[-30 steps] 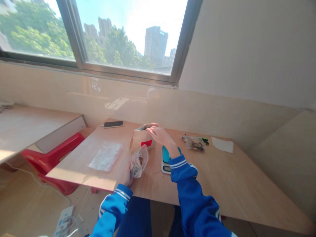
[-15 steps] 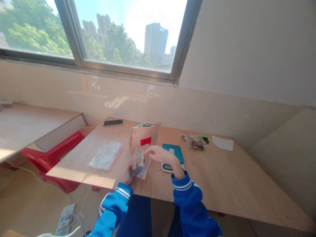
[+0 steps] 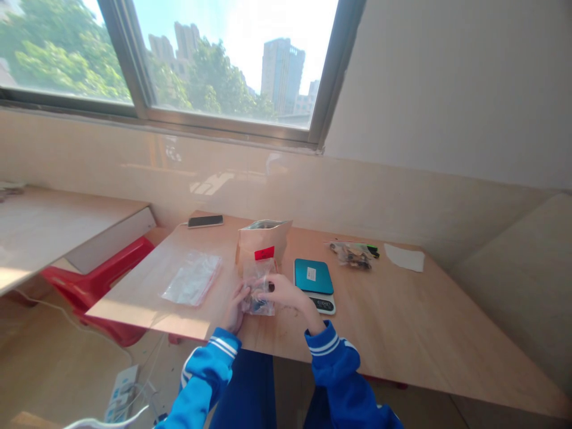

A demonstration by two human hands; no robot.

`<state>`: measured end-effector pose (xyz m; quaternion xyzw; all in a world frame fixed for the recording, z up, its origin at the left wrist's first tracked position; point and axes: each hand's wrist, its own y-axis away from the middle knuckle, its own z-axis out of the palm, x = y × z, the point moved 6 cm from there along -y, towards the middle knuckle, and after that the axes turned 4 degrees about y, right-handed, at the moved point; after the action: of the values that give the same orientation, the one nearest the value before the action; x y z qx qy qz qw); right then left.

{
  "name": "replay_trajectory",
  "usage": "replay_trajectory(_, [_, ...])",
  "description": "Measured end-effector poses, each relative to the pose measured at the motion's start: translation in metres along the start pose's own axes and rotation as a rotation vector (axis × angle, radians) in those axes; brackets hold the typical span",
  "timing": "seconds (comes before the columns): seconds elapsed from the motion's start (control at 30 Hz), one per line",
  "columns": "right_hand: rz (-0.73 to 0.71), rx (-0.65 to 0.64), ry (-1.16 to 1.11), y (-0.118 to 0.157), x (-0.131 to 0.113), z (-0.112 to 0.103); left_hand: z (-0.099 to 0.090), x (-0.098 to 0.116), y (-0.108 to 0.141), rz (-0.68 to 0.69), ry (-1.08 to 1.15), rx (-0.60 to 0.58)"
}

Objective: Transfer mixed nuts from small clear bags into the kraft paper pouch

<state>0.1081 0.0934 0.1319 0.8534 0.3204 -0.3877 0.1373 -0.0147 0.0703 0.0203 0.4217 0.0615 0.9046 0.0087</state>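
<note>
Both gripping now: left hand (image 3: 235, 310) and right hand (image 3: 286, 292) pinching small clear bag (image 3: 259, 287), just before brown pouch (image 3: 263, 241), left of scale (image 3: 314, 282).

Counted on the tabletop (image 3: 402, 322) are one phone (image 3: 205, 221), one scale (image 3: 314, 283), one brown pouch (image 3: 263, 240), and three clear bags (image 3: 192, 278).

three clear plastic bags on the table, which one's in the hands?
The small clear bag in front of the brown paper pouch, held between left hand and right hand. The others lie untouched.
</note>
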Motion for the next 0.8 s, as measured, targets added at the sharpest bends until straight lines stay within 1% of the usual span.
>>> replay_trajectory(0.1, [-0.016, 0.110, -0.026, 0.004, 0.003, -0.010, 0.000, 0.001, 0.000, 0.008, 0.030, -0.011])
replay_trajectory(0.23, [-0.027, 0.309, -0.181, 0.009, 0.007, -0.036, -0.002, -0.002, -0.001, 0.003, 0.089, -0.007])
replay_trajectory(0.33, [-0.059, 0.409, -0.310, 0.005, 0.004, -0.065, -0.005, -0.004, -0.003, 0.003, 0.103, 0.005])
replay_trajectory(0.4, [-0.102, 0.531, -0.378, -0.001, -0.003, -0.090, -0.007, -0.005, -0.003, 0.000, 0.111, 0.002])
replay_trajectory(0.47, [-0.174, 0.672, -0.374, -0.011, -0.016, -0.115, -0.007, -0.005, -0.003, -0.003, 0.118, -0.006])
replay_trajectory(0.5, [-0.213, 0.722, -0.336, -0.017, -0.025, -0.124, -0.007, -0.006, -0.003, -0.004, 0.121, -0.009])
replay_trajectory(0.53, [-0.249, 0.740, -0.277, -0.025, -0.034, -0.130, -0.007, -0.005, -0.003, -0.005, 0.123, -0.011])
replay_trajectory(0.57, [-0.278, 0.726, -0.204, -0.034, -0.043, -0.133, -0.007, -0.005, -0.003, -0.007, 0.124, -0.012])
replay_trajectory(0.67, [-0.327, 0.580, 0.054, -0.059, -0.061, -0.126, -0.007, -0.005, -0.003, -0.015, 0.118, -0.006])
replay_trajectory(0.73, [-0.340, 0.502, 0.182, -0.069, -0.060, -0.117, -0.007, -0.006, -0.003, -0.023, 0.111, 0.001])
replay_trajectory(0.8, [-0.351, 0.466, 0.250, -0.073, -0.055, -0.109, -0.007, -0.006, -0.003, -0.030, 0.105, 0.005])
